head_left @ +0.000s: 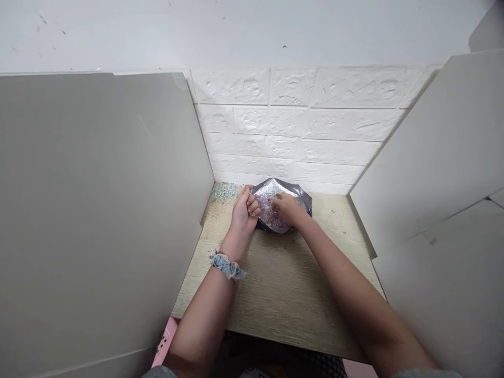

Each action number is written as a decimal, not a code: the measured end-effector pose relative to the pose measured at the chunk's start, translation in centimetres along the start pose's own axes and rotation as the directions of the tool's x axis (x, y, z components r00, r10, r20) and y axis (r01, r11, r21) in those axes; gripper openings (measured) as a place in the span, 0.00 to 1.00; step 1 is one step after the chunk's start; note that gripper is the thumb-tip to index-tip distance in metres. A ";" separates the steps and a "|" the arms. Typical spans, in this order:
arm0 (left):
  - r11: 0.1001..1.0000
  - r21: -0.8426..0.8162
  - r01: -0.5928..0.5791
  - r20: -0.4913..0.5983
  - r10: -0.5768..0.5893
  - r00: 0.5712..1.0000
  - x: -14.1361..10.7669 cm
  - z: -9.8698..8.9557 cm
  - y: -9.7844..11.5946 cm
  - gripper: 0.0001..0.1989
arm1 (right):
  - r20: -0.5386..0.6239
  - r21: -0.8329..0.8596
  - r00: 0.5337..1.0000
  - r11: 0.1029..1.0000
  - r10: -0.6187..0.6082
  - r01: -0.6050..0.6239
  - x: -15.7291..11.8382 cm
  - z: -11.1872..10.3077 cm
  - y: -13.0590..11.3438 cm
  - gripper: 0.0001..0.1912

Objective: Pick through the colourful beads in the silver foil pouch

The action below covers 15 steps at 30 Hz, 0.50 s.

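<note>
An open silvery bag (275, 188) lies on the table near the back wall, with small glittery pieces (264, 211) in pink, red and silver inside it. My left hand (247, 210) is at the bag's left edge, its fingers curled in; what they hold, if anything, is too small to make out. Over the glittery pieces is my right hand (287, 207), reaching in from the right with its fingers bent and pressed together. Whatever is between those fingertips cannot be made out. A blue and white scrunchie (227, 264) is around my left wrist.
The wooden table (275, 289) has grey panels on its left (98, 199) and right (417, 157). Behind it stands a white brick-patterned wall (275, 123). Pale glittery bits (224, 191) lie scattered at the back left corner. Something pink (167, 338) shows at the lower left.
</note>
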<state>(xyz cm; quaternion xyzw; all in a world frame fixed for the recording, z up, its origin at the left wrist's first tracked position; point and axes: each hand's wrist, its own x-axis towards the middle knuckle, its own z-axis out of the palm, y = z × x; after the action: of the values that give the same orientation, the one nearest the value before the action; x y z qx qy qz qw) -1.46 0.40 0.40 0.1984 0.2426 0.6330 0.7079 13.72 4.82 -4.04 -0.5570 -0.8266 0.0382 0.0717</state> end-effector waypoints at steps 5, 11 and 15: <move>1.000 0.020 0.011 -0.013 -0.011 1.000 -0.1 0.0 0.0 0.05 | -0.006 0.040 1.000 0.999 0.003 -0.003 -0.2 0.1 -0.5 0.11; 1.000 -0.005 0.023 -0.033 -0.023 0.999 -0.2 0.1 0.2 0.04 | -0.023 0.029 1.000 1.000 0.001 -0.001 -0.6 0.1 -1.0 0.11; 1.000 -0.007 0.030 -0.045 -0.030 0.999 -0.1 0.0 0.2 0.04 | -0.022 0.022 1.000 1.000 0.002 -0.002 -0.7 0.0 -1.0 0.12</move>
<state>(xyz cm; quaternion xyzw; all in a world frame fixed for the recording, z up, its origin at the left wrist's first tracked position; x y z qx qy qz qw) -1.61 0.31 0.57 0.1779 0.2594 0.6275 0.7122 13.08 3.83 -3.93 -0.5574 -0.8246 0.0409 0.0870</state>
